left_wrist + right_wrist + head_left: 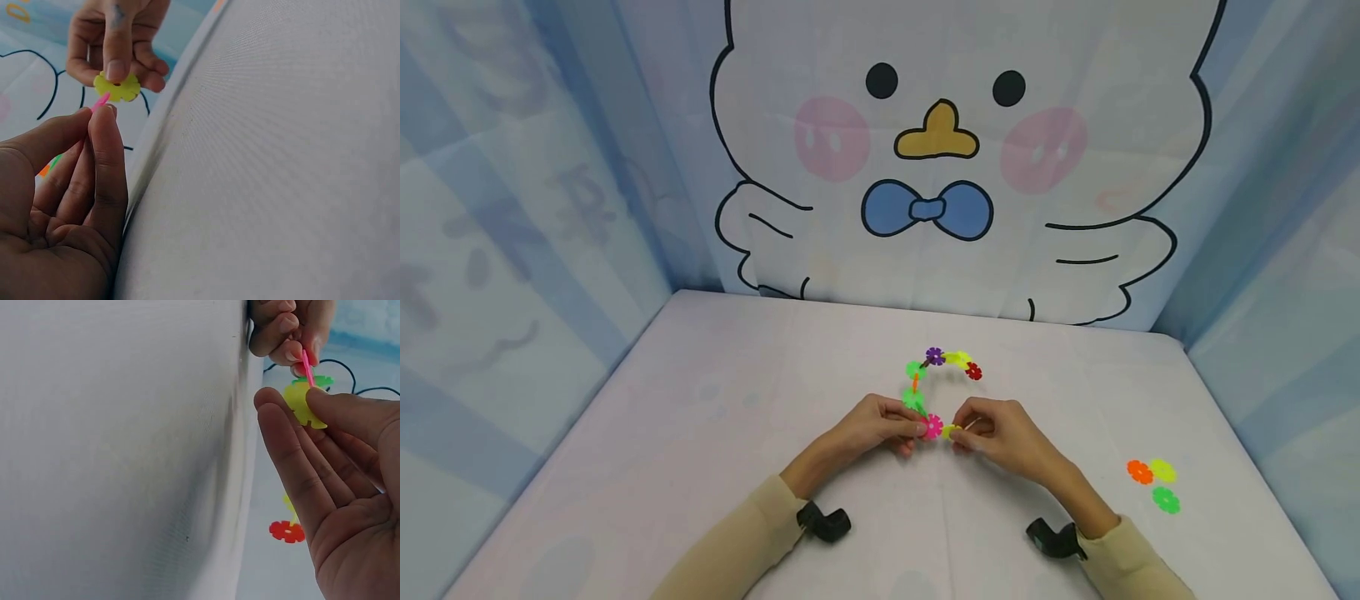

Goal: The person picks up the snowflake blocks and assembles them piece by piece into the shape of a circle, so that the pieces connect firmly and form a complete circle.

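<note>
A curved chain of linked plastic snowflake discs, green, orange, purple, yellow and red, arcs above the table's middle. At its near end my left hand [887,425] pinches a pink disc [933,427] between thumb and index finger. My right hand [1000,433] pinches a yellow disc [128,89] by its edge. In the left wrist view the yellow disc meets the pink one, edge to face. A purple disc [935,357] marks the chain's far side, and a red disc [973,371] is its other end. Fingers partly hide the green disc [913,399] beside the left hand.
Three loose discs lie on the right of the white-covered table [662,417]: an orange disc [1139,472], a yellow disc [1163,470] and a green disc [1166,500]. A cartoon-printed curtain [940,275] stands behind the table. Black wrist cameras sit at both sleeves.
</note>
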Action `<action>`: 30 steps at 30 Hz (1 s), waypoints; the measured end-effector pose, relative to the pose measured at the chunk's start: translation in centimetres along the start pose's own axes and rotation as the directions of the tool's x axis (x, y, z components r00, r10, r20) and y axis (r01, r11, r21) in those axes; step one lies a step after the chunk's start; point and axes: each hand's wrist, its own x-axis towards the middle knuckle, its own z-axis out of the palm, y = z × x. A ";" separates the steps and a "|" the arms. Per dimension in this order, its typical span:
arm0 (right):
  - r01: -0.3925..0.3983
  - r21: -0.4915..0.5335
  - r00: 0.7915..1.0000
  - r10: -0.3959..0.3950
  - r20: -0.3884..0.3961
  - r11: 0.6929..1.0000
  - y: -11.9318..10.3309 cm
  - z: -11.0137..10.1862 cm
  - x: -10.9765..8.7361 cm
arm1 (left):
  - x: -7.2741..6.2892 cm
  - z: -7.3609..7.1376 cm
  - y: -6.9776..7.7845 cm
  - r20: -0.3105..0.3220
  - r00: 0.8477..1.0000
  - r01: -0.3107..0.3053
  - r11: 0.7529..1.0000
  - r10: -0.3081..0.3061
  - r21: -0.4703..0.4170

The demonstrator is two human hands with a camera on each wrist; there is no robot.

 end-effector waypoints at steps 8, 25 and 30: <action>0.014 -0.001 0.998 -0.014 -0.054 1.000 0.0 0.5 -0.1 | -0.1 0.0 0.0 -0.006 1.000 0.005 1.000 -0.005 -0.017; 0.087 -0.065 0.979 -0.097 -0.178 0.994 -0.2 1.1 0.0 | -0.1 -0.1 0.1 -0.013 1.000 0.001 0.999 -0.001 -0.038; 0.099 -0.074 0.970 -0.113 -0.214 0.992 -0.3 1.4 0.1 | -0.1 -0.1 0.0 -0.015 1.000 -0.004 0.999 0.004 -0.042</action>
